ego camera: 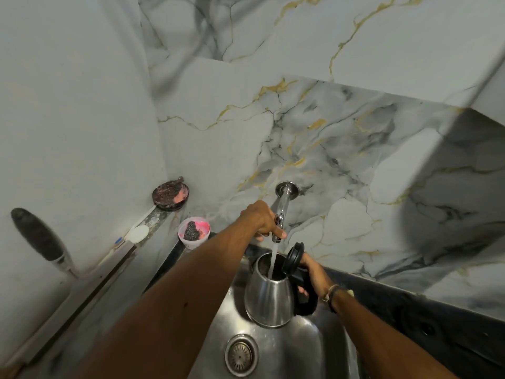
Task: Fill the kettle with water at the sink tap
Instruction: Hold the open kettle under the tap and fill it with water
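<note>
Kettle [269, 299] (lid [293, 256] flipped open) is held by its black handle in the curled right hand [311, 274] at lower centre, above the sink [322, 348], while the tap [281, 214] is gripped by the left hand [259, 218] and water [273, 258] is poured in.

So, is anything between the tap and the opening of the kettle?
Nothing visible. The lid is flipped back, and water from the tap falls straight into the open kettle, held by the right hand over the sink.

Kettle [269, 299] under tap [281, 214], seemingly above sink [314, 348].
</note>
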